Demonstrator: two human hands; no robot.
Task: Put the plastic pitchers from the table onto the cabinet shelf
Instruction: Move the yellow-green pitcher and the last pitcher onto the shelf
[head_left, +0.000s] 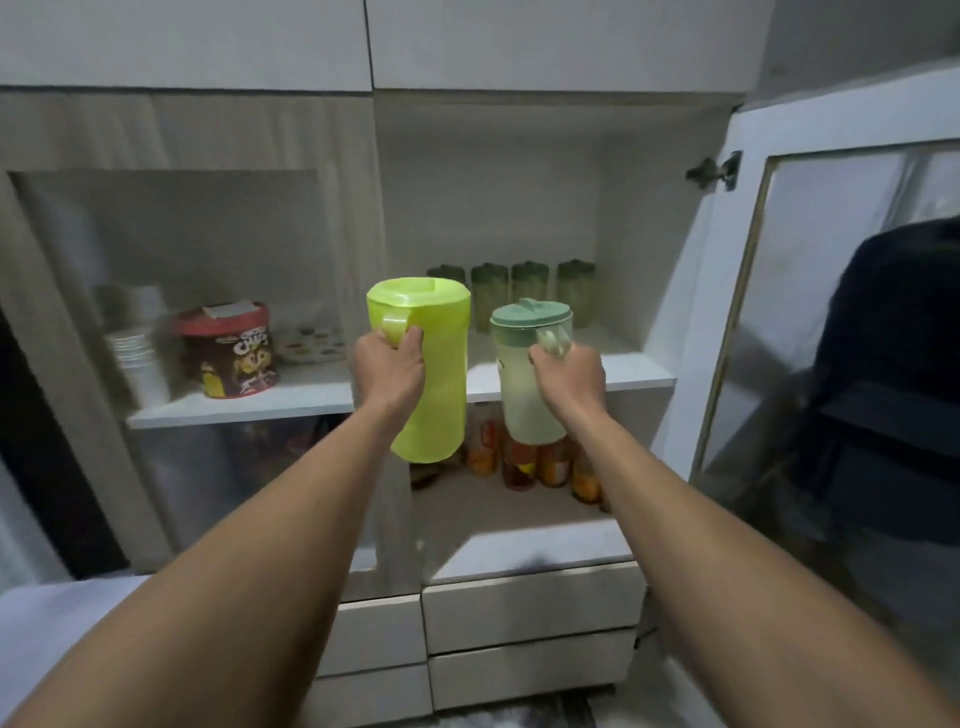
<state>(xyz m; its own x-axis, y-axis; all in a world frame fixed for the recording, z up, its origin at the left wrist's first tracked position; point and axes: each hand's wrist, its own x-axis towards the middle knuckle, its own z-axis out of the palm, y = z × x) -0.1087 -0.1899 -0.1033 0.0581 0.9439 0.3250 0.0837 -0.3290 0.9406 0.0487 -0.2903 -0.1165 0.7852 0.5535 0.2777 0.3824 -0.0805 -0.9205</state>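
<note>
We have a single wide-angle view, worn on the head, which looks forward and a little down along both outstretched forearms into the open cabinet (613, 218) straight ahead. We stand close to it: the middle shelf (244, 408) sits at about mid-frame, the drawers (530, 613) fall toward the bottom edge, and the open glass door (779, 312) fills the right side. With no second view, nothing is shared.
</note>
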